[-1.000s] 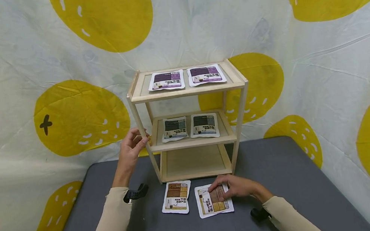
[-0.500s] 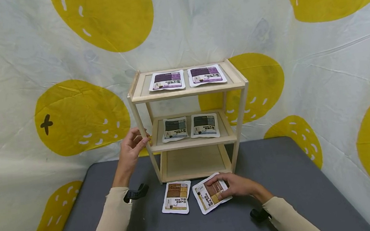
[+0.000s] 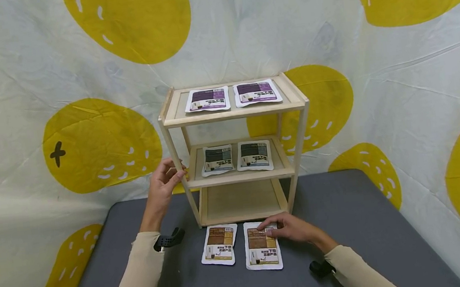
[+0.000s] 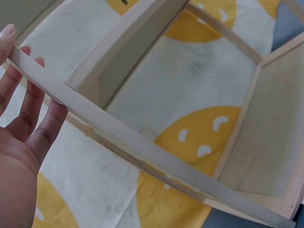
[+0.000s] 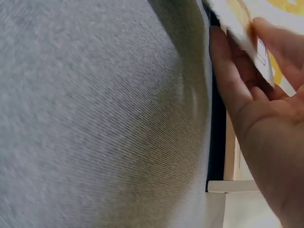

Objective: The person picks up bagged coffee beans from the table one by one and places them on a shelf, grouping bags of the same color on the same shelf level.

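A small three-tier wooden rack (image 3: 242, 178) stands on the table. My left hand (image 3: 162, 181) grips its front left post, and in the left wrist view the thumb and fingers close around the pale post (image 4: 118, 135). My right hand (image 3: 294, 230) pinches the upper right edge of a brown-and-white flat pouch (image 3: 263, 253) in front of the rack. The right wrist view shows the thumb on one face of this packet (image 5: 262, 59) and fingers under the other. Left of it lies another brown pouch (image 3: 219, 246), a white edge showing beneath.
Two purple pouches (image 3: 207, 100) lie side by side on the top tier. Two dark green pouches (image 3: 217, 160) lie on the middle one. The bottom tier (image 3: 242, 200) shows bare wood. Behind the dark grey table (image 3: 334, 212) hangs a fruit-print cloth (image 3: 218, 28).
My right hand has turned the right brown pouch, first tilting it, then squaring it to the rack's front. My left hand has stayed on the post.
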`<state>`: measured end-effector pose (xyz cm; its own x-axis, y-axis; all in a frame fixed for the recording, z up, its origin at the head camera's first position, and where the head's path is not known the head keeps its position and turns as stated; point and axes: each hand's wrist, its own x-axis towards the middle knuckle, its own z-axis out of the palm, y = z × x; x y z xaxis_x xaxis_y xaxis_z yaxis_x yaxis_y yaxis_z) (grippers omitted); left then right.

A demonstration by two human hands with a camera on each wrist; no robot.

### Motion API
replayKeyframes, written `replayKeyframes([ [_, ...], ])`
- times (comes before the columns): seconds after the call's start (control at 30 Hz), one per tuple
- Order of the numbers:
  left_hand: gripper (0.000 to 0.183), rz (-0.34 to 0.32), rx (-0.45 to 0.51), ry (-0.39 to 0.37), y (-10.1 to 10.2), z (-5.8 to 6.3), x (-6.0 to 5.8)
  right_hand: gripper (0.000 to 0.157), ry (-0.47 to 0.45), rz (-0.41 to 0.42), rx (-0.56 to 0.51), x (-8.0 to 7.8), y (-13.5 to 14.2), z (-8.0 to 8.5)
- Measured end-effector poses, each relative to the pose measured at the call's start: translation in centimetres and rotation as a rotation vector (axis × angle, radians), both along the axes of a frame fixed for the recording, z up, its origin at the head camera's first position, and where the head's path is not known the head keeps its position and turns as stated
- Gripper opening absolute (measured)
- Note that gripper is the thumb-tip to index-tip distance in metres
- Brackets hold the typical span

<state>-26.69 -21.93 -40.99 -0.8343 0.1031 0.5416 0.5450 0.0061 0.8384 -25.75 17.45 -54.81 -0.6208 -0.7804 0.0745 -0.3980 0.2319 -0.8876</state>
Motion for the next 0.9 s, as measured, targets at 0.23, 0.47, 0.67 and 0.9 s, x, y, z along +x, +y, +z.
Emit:
replayKeyframes([
  [0.23,0.025,0.001,0.000,0.003,0.0,0.2,0.1,0.042,-0.067,-0.008,0.000,0.5,-0.6,-0.4],
  [0.47,0.025,0.006,0.002,-0.001,0.1,0.2,0.1,0.031,-0.066,-0.049,-0.006,0.8,-1.2,-0.9],
  [0.67,0.026,0.005,0.003,-0.001,0.1,0.2,0.1,0.045,-0.075,-0.090,-0.013,0.9,-1.5,-0.9],
  [0.9,0.026,0.002,0.004,0.001,0.1,0.1,0.1,0.051,-0.147,-0.064,-0.088,1.0,-1.6,-0.8],
])
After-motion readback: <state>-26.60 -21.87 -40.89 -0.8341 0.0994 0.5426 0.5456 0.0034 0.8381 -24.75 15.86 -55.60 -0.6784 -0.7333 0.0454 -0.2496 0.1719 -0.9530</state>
